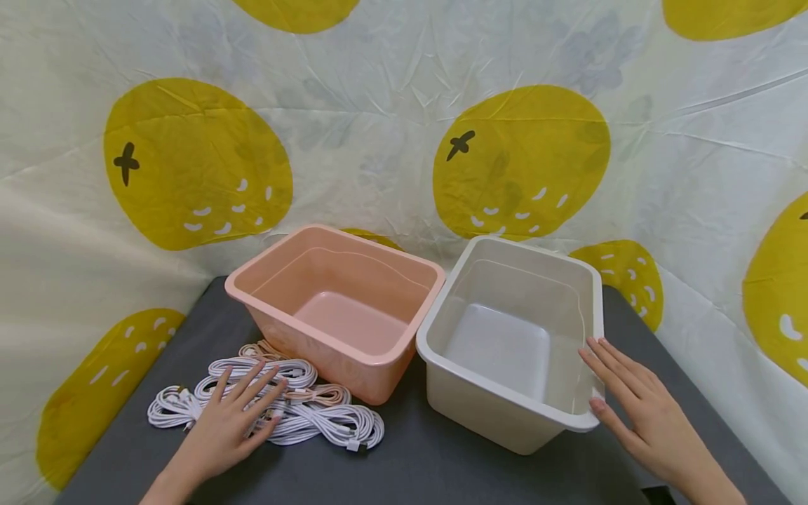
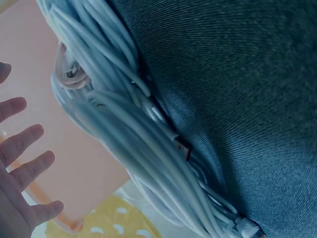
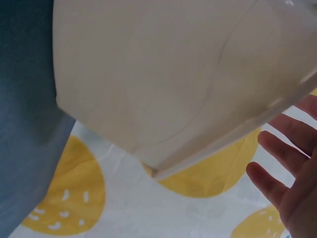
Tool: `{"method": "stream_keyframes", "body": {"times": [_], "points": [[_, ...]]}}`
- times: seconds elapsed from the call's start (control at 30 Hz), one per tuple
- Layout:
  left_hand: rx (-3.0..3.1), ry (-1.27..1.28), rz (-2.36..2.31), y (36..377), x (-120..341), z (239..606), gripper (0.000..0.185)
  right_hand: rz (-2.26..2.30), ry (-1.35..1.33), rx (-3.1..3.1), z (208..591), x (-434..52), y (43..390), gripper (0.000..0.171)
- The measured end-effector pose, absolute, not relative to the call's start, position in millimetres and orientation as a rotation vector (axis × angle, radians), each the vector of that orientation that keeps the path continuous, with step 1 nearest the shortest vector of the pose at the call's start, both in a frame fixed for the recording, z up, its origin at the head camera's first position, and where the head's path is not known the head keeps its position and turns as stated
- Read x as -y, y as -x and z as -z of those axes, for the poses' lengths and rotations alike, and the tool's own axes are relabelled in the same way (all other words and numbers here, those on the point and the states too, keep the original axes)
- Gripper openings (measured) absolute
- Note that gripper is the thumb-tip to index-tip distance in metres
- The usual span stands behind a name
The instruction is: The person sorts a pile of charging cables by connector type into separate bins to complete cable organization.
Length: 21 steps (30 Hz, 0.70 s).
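Over a pile of bundled white cables (image 1: 303,424) my left hand (image 1: 230,421) hovers with its fingers spread and straight. In the left wrist view, bare fingers show to the side of the looped white cables (image 2: 133,134), holding nothing. A few pinkish cable bundles (image 1: 318,395) lie among the white ones. My right hand (image 1: 644,407) is at the right rim of the grey-beige bin (image 1: 492,428), fingers extended, fingertips right at the edge. Left of that bin stands a pink bin (image 1: 328,358), its inside bare.
Both bins stand side by side on a dark-covered table (image 1: 429,470). A white cloth with yellow fruit prints (image 1: 379,161) hangs behind and around it. A small black object (image 1: 658,495) lies at the front right, near my right wrist.
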State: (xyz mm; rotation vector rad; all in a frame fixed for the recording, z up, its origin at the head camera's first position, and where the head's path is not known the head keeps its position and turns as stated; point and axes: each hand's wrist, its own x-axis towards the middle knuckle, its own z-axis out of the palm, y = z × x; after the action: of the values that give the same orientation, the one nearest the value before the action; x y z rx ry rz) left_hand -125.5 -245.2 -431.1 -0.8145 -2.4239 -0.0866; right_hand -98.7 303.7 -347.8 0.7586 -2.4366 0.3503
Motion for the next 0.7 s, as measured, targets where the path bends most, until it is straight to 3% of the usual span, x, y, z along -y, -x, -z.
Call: {"method": "stream_keyframes", "body": {"times": [0.7], "points": [[2.287,1.069,0.108,138.3,223.1,447.8,0.047,-0.311,-1.008,2.356,347.6,-266.4,109.0,0.056]]}}
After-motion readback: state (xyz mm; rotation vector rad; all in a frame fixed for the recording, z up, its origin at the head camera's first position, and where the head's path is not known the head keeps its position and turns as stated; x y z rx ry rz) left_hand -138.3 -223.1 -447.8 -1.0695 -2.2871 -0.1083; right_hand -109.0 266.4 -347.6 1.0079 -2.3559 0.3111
